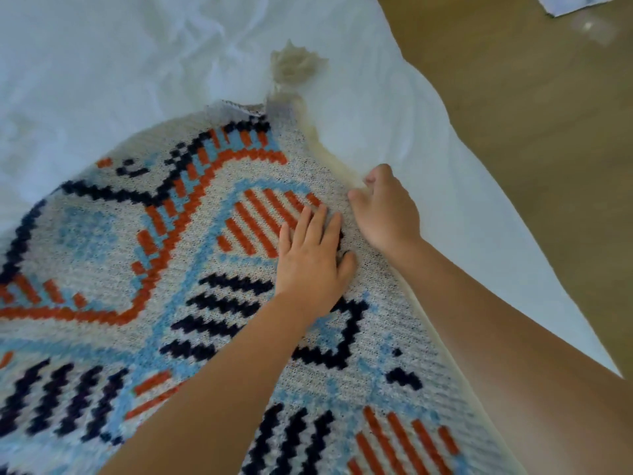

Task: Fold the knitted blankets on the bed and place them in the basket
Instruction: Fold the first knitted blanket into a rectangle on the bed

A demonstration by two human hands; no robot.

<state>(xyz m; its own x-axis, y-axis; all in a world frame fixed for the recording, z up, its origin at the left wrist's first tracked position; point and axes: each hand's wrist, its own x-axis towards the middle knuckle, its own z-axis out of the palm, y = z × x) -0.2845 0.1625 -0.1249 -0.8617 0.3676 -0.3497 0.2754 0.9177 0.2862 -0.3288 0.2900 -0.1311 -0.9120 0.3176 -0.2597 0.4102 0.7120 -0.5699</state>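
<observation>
A knitted blanket (144, 255) with orange, light blue and dark navy patterns on a cream ground lies spread over the bed. A cream tassel (296, 65) sticks out from its far corner. My left hand (313, 255) rests flat on the blanket, fingers together and pointing away from me. My right hand (385, 209) is just to its right at the blanket's right edge, fingers curled on the cream fringe there. No basket is in view.
The white sheet of the bed (120, 56) is rumpled around the blanket. The bed's edge runs diagonally on the right, with a brown wooden floor (548, 132) beyond it. A white paper-like item (575, 3) lies on the floor at the top right.
</observation>
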